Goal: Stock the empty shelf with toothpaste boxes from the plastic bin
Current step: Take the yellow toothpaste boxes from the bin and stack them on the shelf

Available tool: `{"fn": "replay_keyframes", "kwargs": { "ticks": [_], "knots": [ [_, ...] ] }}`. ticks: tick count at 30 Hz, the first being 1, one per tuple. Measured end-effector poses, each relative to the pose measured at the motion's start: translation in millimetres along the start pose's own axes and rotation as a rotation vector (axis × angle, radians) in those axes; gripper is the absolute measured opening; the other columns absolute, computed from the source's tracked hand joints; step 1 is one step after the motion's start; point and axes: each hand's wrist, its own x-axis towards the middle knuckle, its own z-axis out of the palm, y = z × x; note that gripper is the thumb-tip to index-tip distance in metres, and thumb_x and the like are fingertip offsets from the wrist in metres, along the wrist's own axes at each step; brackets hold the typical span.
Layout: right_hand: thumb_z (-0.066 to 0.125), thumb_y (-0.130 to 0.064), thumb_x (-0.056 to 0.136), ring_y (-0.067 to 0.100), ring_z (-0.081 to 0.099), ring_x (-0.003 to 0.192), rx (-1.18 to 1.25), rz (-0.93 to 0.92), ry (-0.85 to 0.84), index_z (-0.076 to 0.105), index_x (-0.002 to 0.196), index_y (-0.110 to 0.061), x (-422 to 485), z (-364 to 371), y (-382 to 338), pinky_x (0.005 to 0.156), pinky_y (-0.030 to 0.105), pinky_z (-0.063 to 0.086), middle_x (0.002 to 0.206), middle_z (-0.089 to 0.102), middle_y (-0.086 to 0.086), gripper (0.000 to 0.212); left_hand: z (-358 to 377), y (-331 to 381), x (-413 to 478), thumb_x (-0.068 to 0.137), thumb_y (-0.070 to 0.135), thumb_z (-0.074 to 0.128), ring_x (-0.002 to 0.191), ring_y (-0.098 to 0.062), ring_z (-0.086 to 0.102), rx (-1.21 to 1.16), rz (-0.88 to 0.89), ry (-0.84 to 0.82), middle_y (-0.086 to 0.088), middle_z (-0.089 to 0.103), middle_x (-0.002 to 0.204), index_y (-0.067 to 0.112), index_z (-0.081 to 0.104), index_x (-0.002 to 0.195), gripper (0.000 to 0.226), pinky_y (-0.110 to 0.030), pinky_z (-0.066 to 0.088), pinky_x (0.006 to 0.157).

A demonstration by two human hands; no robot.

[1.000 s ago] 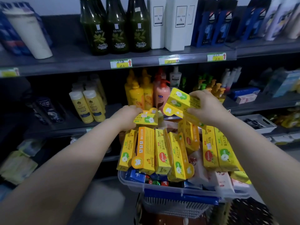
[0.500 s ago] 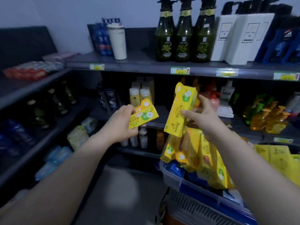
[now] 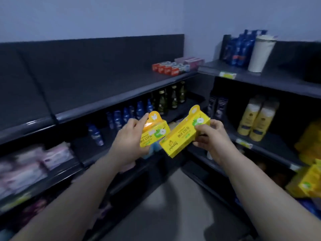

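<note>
Change: a second ago both hands worked at the heap (image 3: 307, 183); now they face the bare shelf (image 3: 104, 84), so placing likely comes next.
Left hand (image 3: 128, 143): grips one box (image 3: 154, 134).
Right hand (image 3: 208, 136): pinches second box (image 3: 182, 136) at its tab end.
Axis: both slant low-left to high-right, tabs up, held in air below the shelf.

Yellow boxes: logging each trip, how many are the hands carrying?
2: left box in the left hand, right box in the right hand. Other boxes lie blurred at the right edge, uncounted.
</note>
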Motion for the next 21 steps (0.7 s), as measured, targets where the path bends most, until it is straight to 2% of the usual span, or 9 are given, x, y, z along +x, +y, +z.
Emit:
{"fn": "replay_keyframes", "kwargs": {
  "ticks": [3,6,9,11,13,15,17,21],
  "knots": [
    [0.060,-0.010,0.088,0.024,0.064,0.071,0.027,0.026,-0.185,0.037,0.125,-0.034,-18,86,15,0.063,0.033,0.055,0.101,0.063,0.003,0.049,-44,-72,-53,0.070,0.035,0.073,0.102,-0.028,0.049,0.081,-0.087,0.066,-0.008,0.043,0.118,0.022,0.016,0.151,0.099,-0.037,0.043,0.089],
    [0.057,-0.008,0.089,0.025,0.059,0.069,0.016,0.044,-0.354,0.055,0.114,-0.023,-41,174,30,0.065,0.033,0.057,0.096,0.061,0.010,0.030,-91,-140,-111,0.070,0.035,0.070,0.103,-0.033,0.049,0.181,-0.201,0.089,-0.011,0.048,0.121,0.019,0.017,0.151,0.098,-0.040,0.039,0.092],
    [0.058,-0.007,0.089,0.025,0.058,0.068,0.025,0.077,-0.450,0.053,0.099,-0.018,-65,258,44,0.063,0.033,0.058,0.090,0.061,0.012,0.016,-138,-198,-168,0.067,0.038,0.070,0.101,-0.037,0.053,0.325,-0.291,0.116,-0.013,0.053,0.123,0.014,0.023,0.149,0.098,-0.042,0.042,0.088],
    [0.061,-0.011,0.089,0.027,0.060,0.073,0.034,0.088,-0.516,0.051,0.098,-0.017,-81,311,55,0.063,0.033,0.057,0.091,0.063,0.012,0.016,-168,-230,-206,0.064,0.043,0.066,0.100,-0.038,0.057,0.433,-0.364,0.144,-0.013,0.058,0.123,0.009,0.035,0.144,0.092,-0.044,0.045,0.084],
    [0.065,-0.017,0.087,0.024,0.064,0.077,0.015,0.082,-0.580,0.053,0.098,-0.017,-99,359,64,0.067,0.033,0.056,0.092,0.065,0.008,0.016,-195,-257,-243,0.059,0.045,0.059,0.092,-0.038,0.061,0.526,-0.428,0.213,-0.011,0.065,0.114,0.009,0.051,0.133,0.083,-0.043,0.046,0.077],
    [0.067,-0.021,0.086,0.018,0.066,0.075,0.012,0.062,-0.635,0.055,0.095,-0.017,-115,403,72,0.064,0.030,0.054,0.088,0.066,0.003,0.015,-218,-281,-278,0.055,0.047,0.054,0.085,-0.035,0.063,0.614,-0.479,0.288,-0.007,0.068,0.105,0.012,0.059,0.122,0.075,-0.042,0.047,0.073],
    [0.067,-0.022,0.086,0.017,0.066,0.073,0.049,0.064,-0.688,0.056,0.091,-0.016,-127,445,77,0.058,0.027,0.052,0.084,0.066,0.001,0.014,-237,-304,-308,0.055,0.048,0.055,0.084,-0.033,0.062,0.660,-0.554,0.308,-0.003,0.068,0.103,0.016,0.060,0.119,0.072,-0.041,0.046,0.072],
    [0.064,-0.019,0.089,0.019,0.066,0.081,0.104,0.117,-0.806,0.052,0.104,-0.015,-146,521,86,0.066,0.028,0.057,0.092,0.064,0.002,0.019,-268,-350,-357,0.057,0.042,0.062,0.088,-0.034,0.060,0.653,-0.724,0.314,-0.003,0.065,0.109,0.019,0.056,0.119,0.066,-0.042,0.044,0.075]
  ]
}}
